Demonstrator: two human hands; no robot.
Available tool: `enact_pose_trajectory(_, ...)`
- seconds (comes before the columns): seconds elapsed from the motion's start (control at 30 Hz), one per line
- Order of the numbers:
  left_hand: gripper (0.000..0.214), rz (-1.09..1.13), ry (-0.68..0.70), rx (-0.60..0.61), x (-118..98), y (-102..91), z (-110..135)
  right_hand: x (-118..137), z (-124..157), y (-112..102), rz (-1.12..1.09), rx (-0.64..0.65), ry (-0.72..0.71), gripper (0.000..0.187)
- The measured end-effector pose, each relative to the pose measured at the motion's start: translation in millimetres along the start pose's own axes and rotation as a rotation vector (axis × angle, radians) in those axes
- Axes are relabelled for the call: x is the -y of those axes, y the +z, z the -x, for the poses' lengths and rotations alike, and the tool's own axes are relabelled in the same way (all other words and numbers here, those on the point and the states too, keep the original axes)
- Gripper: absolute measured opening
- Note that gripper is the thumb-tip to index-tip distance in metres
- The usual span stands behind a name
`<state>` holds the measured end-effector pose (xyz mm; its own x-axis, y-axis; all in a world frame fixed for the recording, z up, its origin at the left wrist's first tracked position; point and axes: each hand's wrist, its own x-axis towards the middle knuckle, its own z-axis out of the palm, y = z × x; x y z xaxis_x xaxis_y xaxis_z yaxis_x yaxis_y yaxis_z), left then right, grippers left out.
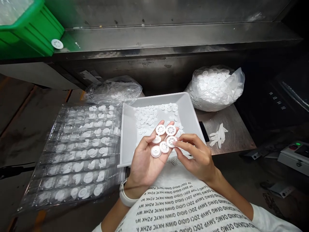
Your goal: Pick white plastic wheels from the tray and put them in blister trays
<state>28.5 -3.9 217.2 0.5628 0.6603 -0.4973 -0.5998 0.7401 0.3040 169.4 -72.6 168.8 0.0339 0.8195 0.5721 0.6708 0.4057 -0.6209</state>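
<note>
My left hand (148, 161) is palm up over the grey bin (125, 129), cradling several small white plastic spoked wheels (155, 151) on its palm and fingers. The thumb rests against one wheel that sits tilted (156, 139). From the right, my right hand (196, 154) reaches in with its fingertips closed on the edge of one wheel (170, 141), which lies by the left fingers. Below my hands, many smaller white round parts (146, 116) are spread over the floor of the bin; my hands hide some of them.
Left of the bin lies a clear plastic tray (77, 154) with rows of white parts. Behind stand two clear bags of white parts (213, 87) (118, 91). A white glove (218, 135) lies right. A green crate (31, 32) and a loose wheel (57, 43) sit on the ledge.
</note>
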Motion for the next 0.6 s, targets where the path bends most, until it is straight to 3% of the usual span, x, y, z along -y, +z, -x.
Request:
enact_pose_trajectory(0.2,0.065,-0.003,-0.015,-0.007,0.6,-0.1,-0.7,4.1,-4.7,0.3,-0.039,-0.033,0.050,0.027)
enact_pose_trajectory(0.6,0.066,0.027,-0.007,-0.020,0.7,-6.7,-2.1,4.2,-3.7,3.1,-0.129,-0.059,0.110,0.032)
